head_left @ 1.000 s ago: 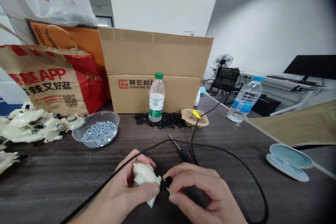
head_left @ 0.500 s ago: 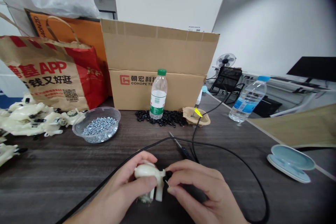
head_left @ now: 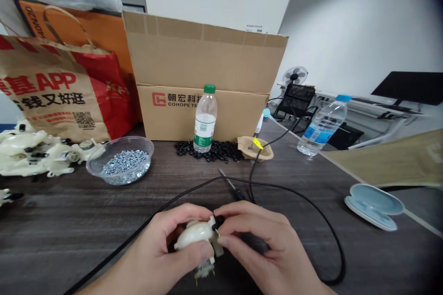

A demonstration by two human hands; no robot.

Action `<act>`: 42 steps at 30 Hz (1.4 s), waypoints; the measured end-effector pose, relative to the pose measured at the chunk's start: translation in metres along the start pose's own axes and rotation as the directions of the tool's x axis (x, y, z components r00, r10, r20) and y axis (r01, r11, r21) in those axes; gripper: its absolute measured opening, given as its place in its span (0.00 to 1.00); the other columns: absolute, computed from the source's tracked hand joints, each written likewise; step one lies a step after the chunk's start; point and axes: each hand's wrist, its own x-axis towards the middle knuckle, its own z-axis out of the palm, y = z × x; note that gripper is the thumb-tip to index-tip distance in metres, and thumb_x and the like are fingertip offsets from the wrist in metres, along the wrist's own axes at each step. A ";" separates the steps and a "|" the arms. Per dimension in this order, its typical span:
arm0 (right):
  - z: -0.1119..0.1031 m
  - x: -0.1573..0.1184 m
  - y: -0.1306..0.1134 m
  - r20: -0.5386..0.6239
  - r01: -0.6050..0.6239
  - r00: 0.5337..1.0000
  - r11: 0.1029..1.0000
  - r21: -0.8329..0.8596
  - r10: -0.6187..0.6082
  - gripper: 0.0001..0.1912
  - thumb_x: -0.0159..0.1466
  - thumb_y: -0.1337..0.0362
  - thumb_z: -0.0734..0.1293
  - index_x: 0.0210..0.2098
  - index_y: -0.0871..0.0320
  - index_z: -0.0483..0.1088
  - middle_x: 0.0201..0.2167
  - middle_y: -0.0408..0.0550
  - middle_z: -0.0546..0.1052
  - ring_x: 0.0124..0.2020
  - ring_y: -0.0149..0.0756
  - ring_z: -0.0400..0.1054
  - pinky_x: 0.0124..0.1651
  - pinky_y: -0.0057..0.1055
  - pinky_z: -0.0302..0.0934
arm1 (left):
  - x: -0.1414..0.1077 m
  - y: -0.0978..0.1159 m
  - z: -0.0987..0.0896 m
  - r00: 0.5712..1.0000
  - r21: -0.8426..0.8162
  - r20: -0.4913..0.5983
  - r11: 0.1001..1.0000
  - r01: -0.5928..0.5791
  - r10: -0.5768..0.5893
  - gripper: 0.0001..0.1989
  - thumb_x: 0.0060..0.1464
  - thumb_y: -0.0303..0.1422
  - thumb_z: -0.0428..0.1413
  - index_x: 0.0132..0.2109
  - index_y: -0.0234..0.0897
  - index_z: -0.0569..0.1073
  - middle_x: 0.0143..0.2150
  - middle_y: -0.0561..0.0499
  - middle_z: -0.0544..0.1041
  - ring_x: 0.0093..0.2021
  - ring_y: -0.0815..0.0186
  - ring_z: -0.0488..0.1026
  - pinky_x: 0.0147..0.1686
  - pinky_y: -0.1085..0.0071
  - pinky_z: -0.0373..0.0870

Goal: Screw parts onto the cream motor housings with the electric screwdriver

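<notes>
My left hand (head_left: 173,239) is wrapped round a cream plastic housing (head_left: 195,234), tilted, with a pale ribbed part and thin metal prongs at its lower end. A small black plastic piece (head_left: 218,222) sits at the housing's right end. My right hand (head_left: 263,244) is closed in a pinch beside it, thumb and index finger on a tiny silver screw (head_left: 217,231) that points at the black piece. The fingertips hide most of the screw. Behind my hands lies a screwdriver (head_left: 235,189) with a black handle.
A clear bowl of screws (head_left: 90,168) stands left of a black parts pile (head_left: 224,151). In that pile stands a green-capped bottle (head_left: 205,122). Cream assemblies (head_left: 38,152) lie far left. A black cable (head_left: 294,188) loops round my hands. An open pale-blue case (head_left: 375,205) lies right.
The housing has tilted in my left hand, its right end now higher and its underside turned outward. My right fingers have stayed at the black piece. The whole view has shifted slightly.
</notes>
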 end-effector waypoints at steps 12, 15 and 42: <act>0.001 0.004 -0.001 -0.041 -0.083 0.996 0.996 0.015 0.084 0.10 0.63 0.75 0.72 0.33 0.54 0.82 0.40 0.42 0.82 0.39 0.30 0.79 0.44 0.18 0.71 | -0.002 0.003 0.003 0.998 0.031 -0.063 0.999 -0.023 0.025 0.25 0.56 0.44 0.66 0.58 0.43 0.74 0.51 0.48 0.79 0.47 0.60 0.76 0.47 0.70 0.72; 0.001 0.004 0.000 -0.012 -0.072 0.997 0.997 0.013 0.072 0.11 0.63 0.77 0.71 0.34 0.54 0.81 0.40 0.42 0.82 0.41 0.28 0.78 0.46 0.17 0.69 | -0.004 0.002 0.004 0.998 0.049 -0.055 0.999 -0.017 0.020 0.28 0.57 0.45 0.65 0.62 0.45 0.72 0.50 0.49 0.80 0.46 0.61 0.76 0.46 0.71 0.72; 0.008 0.000 0.005 0.113 -0.490 0.858 0.734 0.471 0.501 0.16 0.57 0.70 0.76 0.44 0.55 0.75 0.37 0.42 0.79 0.36 0.29 0.74 0.39 0.22 0.71 | -0.003 0.002 0.002 0.984 0.065 0.002 0.982 -0.180 0.180 0.18 0.63 0.40 0.63 0.59 0.52 0.77 0.55 0.52 0.81 0.51 0.61 0.78 0.50 0.73 0.74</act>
